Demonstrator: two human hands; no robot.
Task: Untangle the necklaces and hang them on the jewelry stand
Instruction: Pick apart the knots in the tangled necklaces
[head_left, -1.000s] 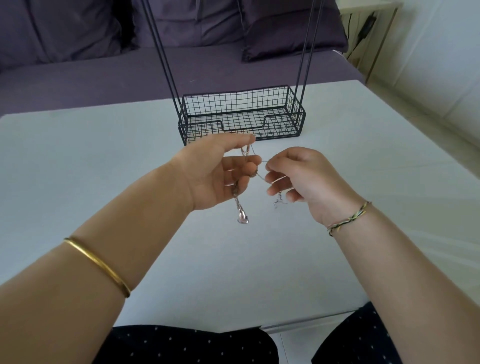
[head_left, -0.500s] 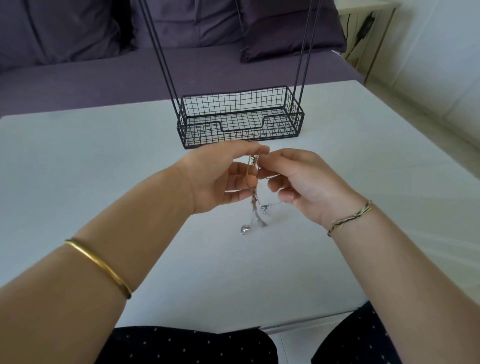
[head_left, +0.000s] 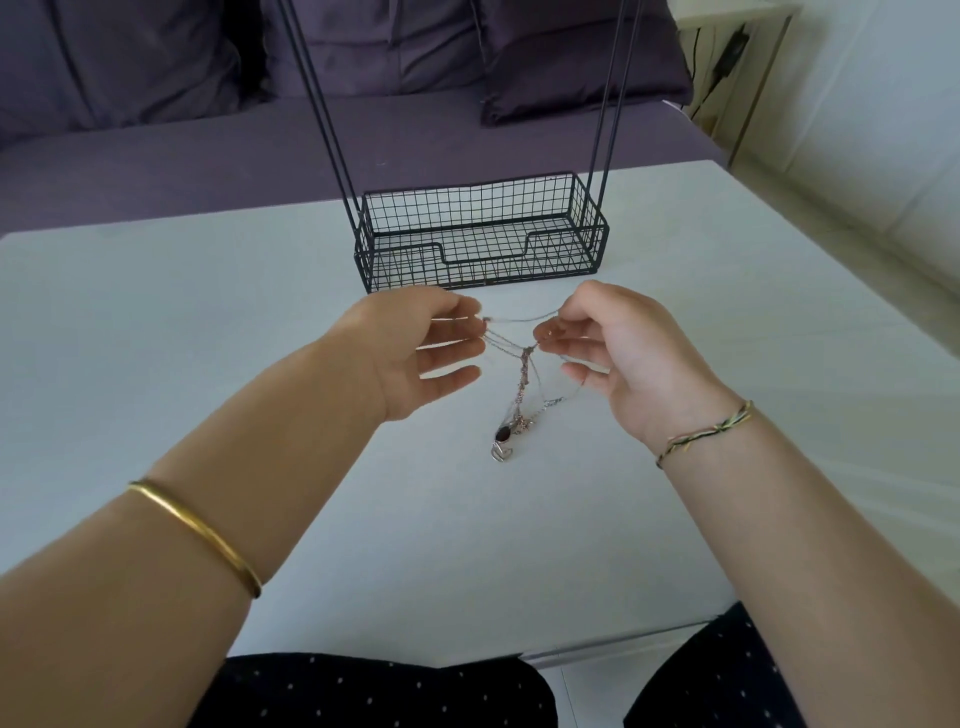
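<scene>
Spreading tangled necklaces (head_left: 523, 375) just in front of the jewelry stand (head_left: 480, 244).
Pinching strands in left hand (head_left: 415, 353) and right hand (head_left: 626, 358), pendants (head_left: 503, 441) down on the table (head_left: 208, 338); risking a cinched knot (head_left: 527, 353) or snapped chain by tugging wider.

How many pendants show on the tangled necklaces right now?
2: a dark oval pendant low in the tangled necklaces, and a silver heart-shaped pendant just below it. More may be hidden in that tangle.

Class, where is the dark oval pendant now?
Head view, centre: the dark oval pendant is at the tangled necklaces' lower end, beside the silver heart pendant.
</scene>
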